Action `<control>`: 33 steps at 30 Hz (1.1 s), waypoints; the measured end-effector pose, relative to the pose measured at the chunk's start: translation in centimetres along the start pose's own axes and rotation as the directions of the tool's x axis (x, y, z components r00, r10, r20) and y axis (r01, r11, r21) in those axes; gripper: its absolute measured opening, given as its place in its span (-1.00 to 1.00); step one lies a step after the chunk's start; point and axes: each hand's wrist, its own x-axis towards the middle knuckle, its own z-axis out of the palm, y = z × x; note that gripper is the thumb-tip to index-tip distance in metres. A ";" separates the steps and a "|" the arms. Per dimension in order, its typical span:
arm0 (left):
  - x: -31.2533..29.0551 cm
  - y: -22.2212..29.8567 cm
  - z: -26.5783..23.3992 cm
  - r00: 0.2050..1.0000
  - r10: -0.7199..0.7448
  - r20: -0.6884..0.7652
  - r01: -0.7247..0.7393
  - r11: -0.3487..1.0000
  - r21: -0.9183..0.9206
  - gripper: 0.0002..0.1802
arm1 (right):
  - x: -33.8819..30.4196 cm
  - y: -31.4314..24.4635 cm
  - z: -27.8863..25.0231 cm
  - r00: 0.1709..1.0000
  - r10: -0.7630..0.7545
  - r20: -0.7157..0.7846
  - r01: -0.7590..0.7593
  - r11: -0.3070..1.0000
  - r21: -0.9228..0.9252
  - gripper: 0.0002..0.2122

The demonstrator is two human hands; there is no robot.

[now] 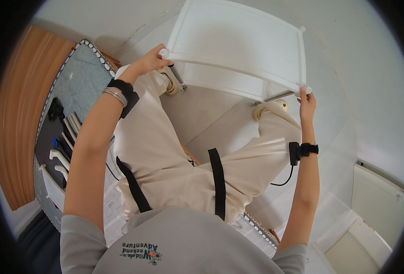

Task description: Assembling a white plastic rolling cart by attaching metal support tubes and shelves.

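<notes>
A white tiered shelf unit (pixel 236 39) stands on the floor in front of me, between and beyond my feet. Below its top tray a second white tray (pixel 225 82) shows, with grey metal posts at the near corners. My left hand (pixel 154 60) is closed round the white round fitting at the near left corner of the top tray. At the near right corner, my right hand (pixel 307 104) grips a matching fitting (pixel 308 89) between thumb and fingers. The tray's far left corner lies outside the picture.
At my left lies a patterned bed or mat (pixel 83 68), bearing several white curved pieces (pixel 59 157), pale rods and a black item (pixel 55 109). Wooden panelling (pixel 17 114) rises beyond it. Cream panels (pixel 382 192) stand low at the right. A pale wall borders the tiled floor.
</notes>
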 end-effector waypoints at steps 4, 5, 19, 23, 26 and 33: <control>0.0 0.2 0.1 0.999 -0.010 0.035 0.010 1.000 -0.017 -0.55 | -0.2 0.2 -0.2 1.000 0.006 0.014 -0.006 1.000 0.015 -0.63; 0.3 -0.2 0.1 1.000 -0.006 0.028 0.006 1.000 -0.017 -0.54 | -0.3 0.1 -0.1 1.000 0.005 0.006 -0.005 1.000 0.022 -0.63; 0.2 -1.8 3.4 0.933 0.180 -0.313 -0.091 0.956 0.279 -0.45 | -0.2 0.3 -0.1 1.000 0.005 -0.001 -0.005 1.000 0.011 -0.65; 0.7 -3.2 3.7 0.891 0.223 -0.396 -0.104 0.948 0.301 -0.54 | -0.2 0.3 0.4 1.000 0.004 -0.013 -0.003 0.999 0.038 -0.64; 0.5 -2.7 4.0 0.878 0.227 -0.421 -0.119 0.956 0.267 -0.58 | -0.2 0.3 0.2 1.000 0.017 -0.007 -0.017 1.000 0.006 -0.64; 0.8 -2.6 4.0 0.869 0.203 -0.451 -0.061 0.949 0.311 -0.63 | -0.2 0.5 0.2 1.000 -0.001 -0.012 0.001 1.000 0.007 -0.63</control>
